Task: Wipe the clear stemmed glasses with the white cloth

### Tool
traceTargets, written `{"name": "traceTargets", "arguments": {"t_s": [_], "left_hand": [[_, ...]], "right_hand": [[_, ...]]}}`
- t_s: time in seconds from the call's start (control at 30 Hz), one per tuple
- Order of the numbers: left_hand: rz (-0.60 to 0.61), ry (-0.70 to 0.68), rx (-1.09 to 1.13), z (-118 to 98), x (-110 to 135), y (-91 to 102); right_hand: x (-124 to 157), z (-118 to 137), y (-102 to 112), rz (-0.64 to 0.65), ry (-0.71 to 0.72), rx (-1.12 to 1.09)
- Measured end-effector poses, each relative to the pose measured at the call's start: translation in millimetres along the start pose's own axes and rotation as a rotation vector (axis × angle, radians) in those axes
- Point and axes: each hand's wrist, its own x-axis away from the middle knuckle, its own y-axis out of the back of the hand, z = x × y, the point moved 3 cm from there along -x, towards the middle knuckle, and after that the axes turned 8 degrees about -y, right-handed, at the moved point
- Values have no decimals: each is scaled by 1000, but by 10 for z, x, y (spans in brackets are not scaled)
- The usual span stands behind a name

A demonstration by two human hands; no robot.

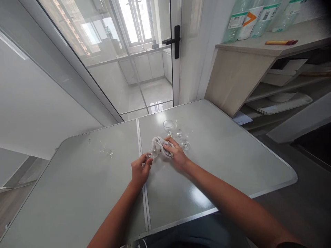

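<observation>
Left grip (140, 169): closed on stemmed glass (154, 153), bowl toward upper right
Right grip (177, 153): closed on cloth (159, 143)
Bowl: by cloth, below frame centre

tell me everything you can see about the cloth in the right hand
The cloth is whitish with darker marks, too small to make out, and looks like soft fabric. It is bunched in loose folds, arching at its left end. The right hand pinches it between thumb and fingers, partly hiding it. It sits over the table, right of the pale strip, and appears to touch the clear drinking glass in the left hand.
</observation>
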Motion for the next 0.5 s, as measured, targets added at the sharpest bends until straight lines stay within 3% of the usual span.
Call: {"name": "traceTargets", "arguments": {"t_s": [0.1, 0.27, 0.4, 0.5], "left_hand": [[66, 97, 203, 6, -12, -64], [193, 273, 642, 31, -4, -162], [466, 518, 1026, 29, 46, -210], [731, 620, 1102, 8, 117, -207]], "right_hand": [[-27, -22, -55, 170, -130, -306], [-28, -43, -97, 276, -135, -377], [1, -20, -97, 349, -170, -343], [37, 20, -74, 414, -191, -301]]}}
